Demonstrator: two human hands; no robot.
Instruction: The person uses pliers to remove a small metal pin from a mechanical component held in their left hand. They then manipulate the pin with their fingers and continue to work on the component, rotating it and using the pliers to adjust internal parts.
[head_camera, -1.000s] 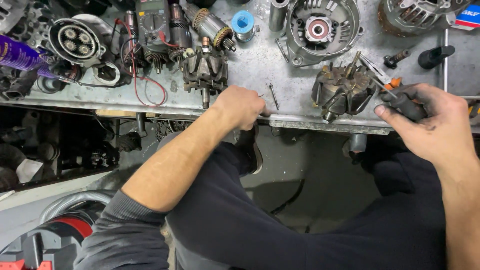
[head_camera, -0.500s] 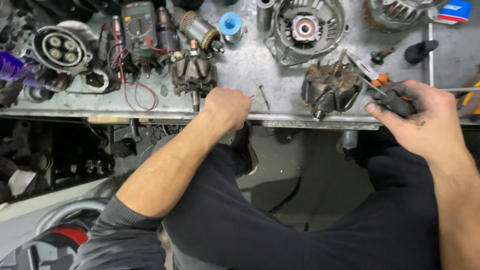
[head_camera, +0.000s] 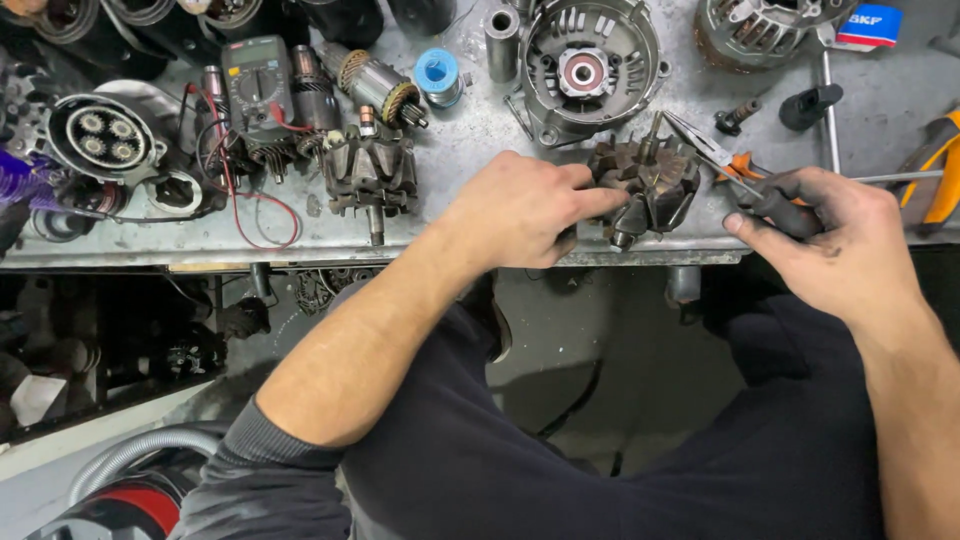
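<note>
Rusty claw-pole rotor (head_camera: 652, 182) lies tilted at bench edge, pliers (head_camera: 745, 178) beside.
</note>
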